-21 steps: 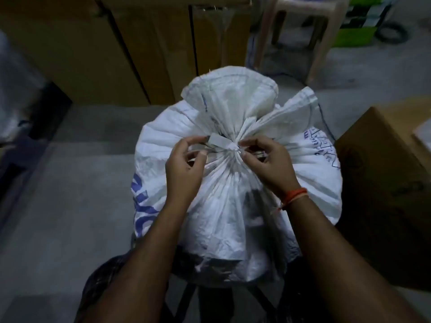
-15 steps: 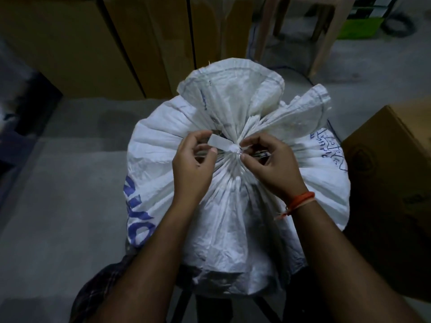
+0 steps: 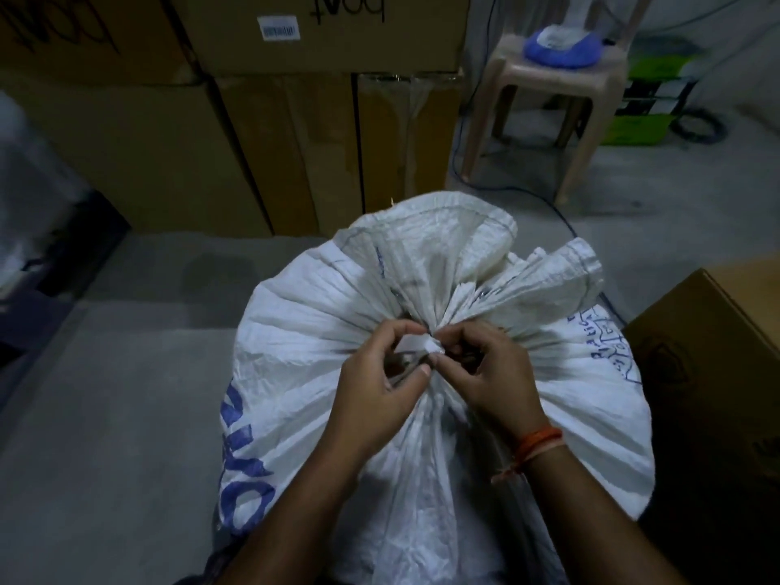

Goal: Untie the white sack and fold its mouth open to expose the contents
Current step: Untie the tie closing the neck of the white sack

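White sack [image 3: 422, 437] stands on the floor [image 3: 105, 415] dead centre, between the person's knees (as far as I can tell), gathered mouth pointing toward 12 o'clock. Mouth is not open yet: pleats all converge on the tie.

Change over the last half second or so: both hands have closed in on the knot. Earlier the strip end stuck out flat toward 10 o'clock with the thumbs a bit apart; now the fingertips nearly touch over it and the white tie strip [image 3: 420, 344] looks crumpled and bunched between them.

Left hand [image 3: 375, 386]: thumb and forefinger pinched together on the strip's free end. Right hand [image 3: 485, 373]: fingers clamped on the knot itself, from the 3 o'clock side. Orange thread band [image 3: 538, 445] on that wrist.

Read: knot is being worked loose, not released. Neck is just as tight as before, no contents visible. Untie step in progress, early in the task; fold-back not begun.

Cardboard boxes [image 3: 253, 141] at 11 o'clock, another carton [image 3: 717, 373] at 3, plastic stool [image 3: 548, 99] at 1. None in the way.
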`<state>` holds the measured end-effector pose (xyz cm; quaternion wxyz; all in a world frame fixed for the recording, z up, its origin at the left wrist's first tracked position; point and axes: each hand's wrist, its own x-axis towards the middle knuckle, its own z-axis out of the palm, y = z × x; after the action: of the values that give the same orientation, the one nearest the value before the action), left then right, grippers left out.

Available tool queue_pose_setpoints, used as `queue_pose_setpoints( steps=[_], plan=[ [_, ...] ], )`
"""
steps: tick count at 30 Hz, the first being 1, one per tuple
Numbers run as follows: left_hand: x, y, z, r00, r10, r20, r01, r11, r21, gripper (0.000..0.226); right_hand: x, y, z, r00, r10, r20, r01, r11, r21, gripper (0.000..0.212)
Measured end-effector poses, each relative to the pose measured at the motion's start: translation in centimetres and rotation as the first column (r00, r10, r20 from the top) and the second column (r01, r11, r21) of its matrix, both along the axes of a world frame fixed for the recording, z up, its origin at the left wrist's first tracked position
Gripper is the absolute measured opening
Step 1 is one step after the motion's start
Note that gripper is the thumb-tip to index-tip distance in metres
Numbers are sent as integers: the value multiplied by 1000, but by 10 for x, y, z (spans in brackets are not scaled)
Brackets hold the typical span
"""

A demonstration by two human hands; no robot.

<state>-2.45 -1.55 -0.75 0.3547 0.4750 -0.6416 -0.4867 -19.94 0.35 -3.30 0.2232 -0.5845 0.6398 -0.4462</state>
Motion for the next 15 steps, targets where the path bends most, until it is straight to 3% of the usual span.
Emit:
queue_pose_setpoints(
  steps=[6, 15],
  plan=[
    [1, -3, 0, 1000, 14, -6, -14, 1000, 13, 30, -2, -7, 0, 990, 5, 144, -14, 998, 61, 23],
    [-5, -10, -4, 993, 74, -90, -63, 991, 118, 25, -8, -11, -1, 995, 36, 95, -41, 998, 48, 14]
  ],
)
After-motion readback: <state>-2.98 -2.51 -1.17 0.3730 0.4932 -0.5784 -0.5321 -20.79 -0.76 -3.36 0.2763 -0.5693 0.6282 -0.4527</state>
